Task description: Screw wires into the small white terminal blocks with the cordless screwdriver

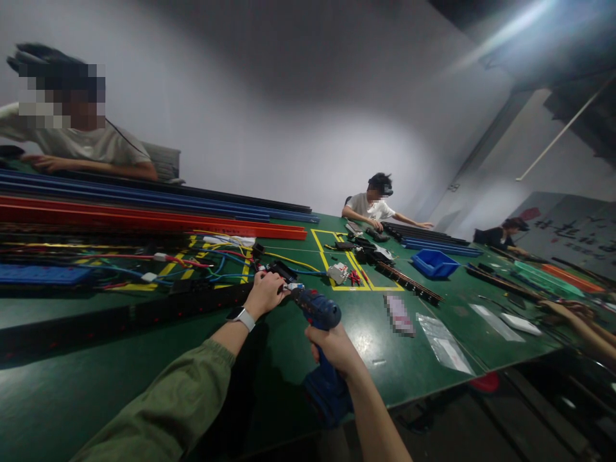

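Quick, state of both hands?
Left hand: at the small parts by the drill's tip, grip cannot be told.
Right hand: closed on the blue drill.

Olive-green fabric sleeve [168,398] worn on left arm, its cuff gathered. Pale grey strap with dark-faced watch [244,317] fastened at left wrist. Right forearm seen without sleeve; upper part apparently out of frame.

Wires [289,262] and a drill [318,309] show a workshop

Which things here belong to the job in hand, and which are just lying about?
Likely in use:
- blue power drill, in the right hand
- black bar, by the left hand

Apparently lying about:
- blue bin
- clear bag
- orange channel
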Demonstrator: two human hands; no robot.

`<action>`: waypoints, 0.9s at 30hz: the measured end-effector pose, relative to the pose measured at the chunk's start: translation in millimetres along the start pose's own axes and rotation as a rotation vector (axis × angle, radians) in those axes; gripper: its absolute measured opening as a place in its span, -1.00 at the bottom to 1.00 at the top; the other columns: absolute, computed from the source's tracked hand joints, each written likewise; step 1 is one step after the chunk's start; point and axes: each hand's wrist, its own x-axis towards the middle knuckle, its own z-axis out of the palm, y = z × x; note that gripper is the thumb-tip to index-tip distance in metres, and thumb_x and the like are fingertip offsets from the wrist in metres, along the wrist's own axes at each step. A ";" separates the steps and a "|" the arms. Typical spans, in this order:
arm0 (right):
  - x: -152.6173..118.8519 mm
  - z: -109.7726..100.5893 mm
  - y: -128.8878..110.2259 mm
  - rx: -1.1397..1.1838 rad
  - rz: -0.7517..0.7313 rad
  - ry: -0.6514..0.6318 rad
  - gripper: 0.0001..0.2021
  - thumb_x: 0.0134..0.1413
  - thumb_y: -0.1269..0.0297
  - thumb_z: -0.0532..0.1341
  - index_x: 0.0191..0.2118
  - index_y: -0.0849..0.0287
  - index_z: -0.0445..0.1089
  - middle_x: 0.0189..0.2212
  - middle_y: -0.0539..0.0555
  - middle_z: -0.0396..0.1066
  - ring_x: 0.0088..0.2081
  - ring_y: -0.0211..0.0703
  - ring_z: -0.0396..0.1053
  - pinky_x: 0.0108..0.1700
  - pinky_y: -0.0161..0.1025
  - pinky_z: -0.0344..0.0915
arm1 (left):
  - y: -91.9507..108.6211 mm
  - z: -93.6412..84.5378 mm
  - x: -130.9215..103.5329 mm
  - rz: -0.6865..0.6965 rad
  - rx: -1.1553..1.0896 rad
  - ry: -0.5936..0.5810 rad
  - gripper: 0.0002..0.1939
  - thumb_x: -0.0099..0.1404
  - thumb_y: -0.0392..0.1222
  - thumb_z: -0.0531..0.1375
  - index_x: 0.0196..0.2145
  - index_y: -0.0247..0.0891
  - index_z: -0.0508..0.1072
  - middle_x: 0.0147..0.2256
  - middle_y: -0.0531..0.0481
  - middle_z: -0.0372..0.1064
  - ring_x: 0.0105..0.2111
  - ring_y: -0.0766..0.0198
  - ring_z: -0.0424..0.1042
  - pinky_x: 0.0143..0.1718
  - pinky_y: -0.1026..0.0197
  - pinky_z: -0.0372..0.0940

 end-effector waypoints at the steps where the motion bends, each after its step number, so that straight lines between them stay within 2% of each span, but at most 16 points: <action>1: -0.3 0.2 -0.1 0.002 -0.001 0.001 -0.84 -0.07 0.30 0.17 -0.29 0.18 0.25 -0.78 -0.18 0.18 -0.73 -0.29 0.17 -0.61 -0.35 0.11 | 0.0 -0.1 0.0 0.001 0.001 0.002 -0.77 0.26 -0.02 0.15 -0.27 -0.16 0.53 -0.25 -0.13 0.44 -0.13 0.04 0.34 0.08 -0.12 -0.03; 7: -3.5 1.0 -4.4 -0.016 0.028 0.020 -0.84 -0.05 0.30 0.17 -0.29 0.18 0.25 -0.77 -0.17 0.19 -0.73 -0.30 0.18 -0.59 -0.35 0.12 | 0.1 -0.5 0.0 0.008 -0.011 -0.003 -0.78 0.25 -0.04 0.16 -0.27 -0.15 0.53 -0.25 -0.14 0.45 -0.13 0.03 0.34 0.07 -0.13 -0.03; 16: -0.1 0.3 -0.3 -0.018 -0.016 0.000 -0.91 -0.06 0.31 0.16 -0.38 0.17 0.25 -0.79 -0.16 0.17 -0.73 -0.29 0.17 -0.61 -0.35 0.10 | 1.0 -0.8 -0.2 0.003 -0.017 -0.006 -0.79 0.26 -0.03 0.15 -0.23 -0.09 0.53 -0.23 -0.11 0.44 -0.12 0.04 0.35 0.07 -0.11 -0.04; 22: -1.8 -0.3 -1.8 -0.012 -0.005 0.007 -0.82 -0.07 0.30 0.17 -0.27 0.18 0.26 -0.78 -0.18 0.19 -0.73 -0.28 0.18 -0.61 -0.35 0.09 | -0.4 -0.3 -0.4 0.018 -0.024 -0.006 -0.80 0.26 -0.04 0.15 -0.23 -0.08 0.53 -0.23 -0.10 0.45 -0.12 0.05 0.34 0.08 -0.13 -0.06; 27: -1.8 -0.3 -2.5 -0.018 0.005 -0.004 -0.82 -0.07 0.29 0.17 -0.28 0.17 0.25 -0.79 -0.18 0.18 -0.73 -0.28 0.18 -0.61 -0.35 0.09 | 0.0 -0.9 -0.5 0.013 -0.018 -0.005 -0.80 0.27 -0.06 0.13 -0.24 -0.10 0.52 -0.23 -0.10 0.44 -0.12 0.05 0.35 0.08 -0.13 -0.06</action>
